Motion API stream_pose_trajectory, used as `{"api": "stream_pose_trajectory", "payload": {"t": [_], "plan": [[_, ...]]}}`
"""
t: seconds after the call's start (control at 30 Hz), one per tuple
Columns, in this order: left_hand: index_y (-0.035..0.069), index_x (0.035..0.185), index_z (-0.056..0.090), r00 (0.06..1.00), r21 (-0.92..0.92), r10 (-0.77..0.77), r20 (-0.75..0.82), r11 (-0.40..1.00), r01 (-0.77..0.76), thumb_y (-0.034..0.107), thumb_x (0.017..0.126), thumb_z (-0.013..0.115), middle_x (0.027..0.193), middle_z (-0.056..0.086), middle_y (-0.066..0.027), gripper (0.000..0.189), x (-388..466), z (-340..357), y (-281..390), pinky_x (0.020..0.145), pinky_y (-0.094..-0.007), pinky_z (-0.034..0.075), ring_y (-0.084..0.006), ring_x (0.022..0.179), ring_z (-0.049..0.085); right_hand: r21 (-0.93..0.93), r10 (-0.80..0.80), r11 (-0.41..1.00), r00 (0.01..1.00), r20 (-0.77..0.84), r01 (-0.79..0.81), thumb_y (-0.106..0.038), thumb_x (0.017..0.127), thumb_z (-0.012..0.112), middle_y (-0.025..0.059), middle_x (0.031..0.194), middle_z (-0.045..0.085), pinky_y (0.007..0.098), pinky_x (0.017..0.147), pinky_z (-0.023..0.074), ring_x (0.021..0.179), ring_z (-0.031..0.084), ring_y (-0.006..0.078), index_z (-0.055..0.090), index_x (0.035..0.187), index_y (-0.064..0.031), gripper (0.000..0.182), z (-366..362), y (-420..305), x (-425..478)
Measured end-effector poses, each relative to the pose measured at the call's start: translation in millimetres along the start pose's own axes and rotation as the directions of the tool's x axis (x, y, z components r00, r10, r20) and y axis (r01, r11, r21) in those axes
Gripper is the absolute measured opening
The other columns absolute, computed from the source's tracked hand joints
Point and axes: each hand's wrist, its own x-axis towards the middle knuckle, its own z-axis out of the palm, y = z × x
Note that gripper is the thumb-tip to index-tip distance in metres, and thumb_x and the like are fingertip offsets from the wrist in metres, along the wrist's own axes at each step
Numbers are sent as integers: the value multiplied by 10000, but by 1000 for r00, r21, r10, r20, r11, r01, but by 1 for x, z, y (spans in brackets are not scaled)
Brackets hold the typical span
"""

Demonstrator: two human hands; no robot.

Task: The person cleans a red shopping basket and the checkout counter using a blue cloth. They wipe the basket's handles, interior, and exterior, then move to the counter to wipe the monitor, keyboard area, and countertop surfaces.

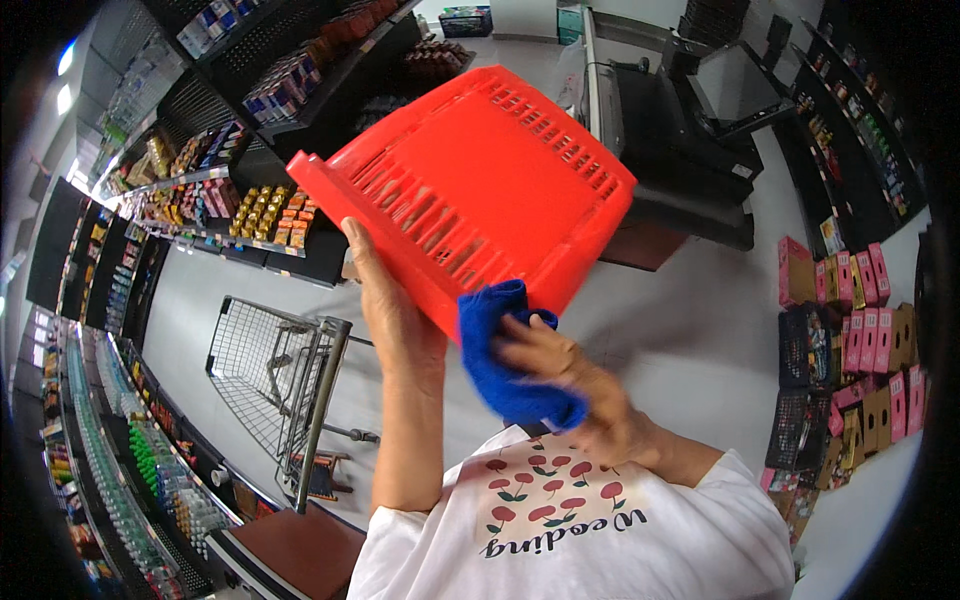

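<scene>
A red plastic shopping basket (487, 180) is held up in front of me, tilted, with one broad solid face and its slotted sides toward the camera. My left hand (397, 315) grips its rim at the lower left, thumb on the outside; the other fingers are hidden behind the basket. In my right hand (577, 375) is a blue cloth (495, 360), pressed against the basket's lower corner. The right hand and part of the cloth are blurred.
A wire shopping trolley (270, 382) stands on the floor to the left. Stocked shelves (262, 217) line the left side. A checkout counter (675, 172) with a monitor (739, 86) is at the upper right. Pink cardboard boxes (870, 337) and black crates (799, 420) are stacked at the right.
</scene>
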Motion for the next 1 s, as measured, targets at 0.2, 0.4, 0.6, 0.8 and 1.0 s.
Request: {"api": "stream_pose_trajectory", "payload": {"t": [0.2,0.4,0.6,0.8,1.0], "plan": [[58,1287,531,991,-106,-129,-37,987,125,653,982,496,1182,630,-93,669,7,-18,1,859,-335,572,-185,1013,667,-271,-112,953,989,100,135,-97,873,611,132,1561,421,504,1244,215,1516,275,313,558,1384,-45,516,15,-4,50],[192,1560,318,1000,-6,22,-5,1000,-22,632,1039,344,1540,409,-60,682,-11,-17,-19,1166,-386,379,-215,1397,436,-477,-221,858,975,-7,191,-75,903,584,156,1581,381,517,1224,242,1501,295,354,508,1434,-61,536,-3,16,127],[61,1376,495,983,8,-177,40,984,177,589,1008,497,1166,664,-151,644,-13,5,-1,883,-428,588,-279,992,699,-690,-298,720,931,-210,74,-140,954,584,202,1504,479,526,1196,295,1431,402,379,562,1386,-34,446,-43,61,197],[51,1387,515,998,-165,-55,-5,985,54,506,1044,485,1246,655,-112,570,3,-8,-10,947,-368,548,-218,1061,671,-559,-133,819,990,38,131,-164,899,613,168,1498,483,570,1206,251,1464,353,367,546,1403,-36,525,-20,27,115],[23,1399,466,1000,-58,25,-2,998,-25,506,1034,494,1224,648,-204,607,22,-22,1,827,-442,626,-289,1016,702,-564,-26,824,999,39,43,-316,973,513,76,1498,512,532,1238,204,1461,379,300,591,1378,-142,448,-11,23,17]]}}
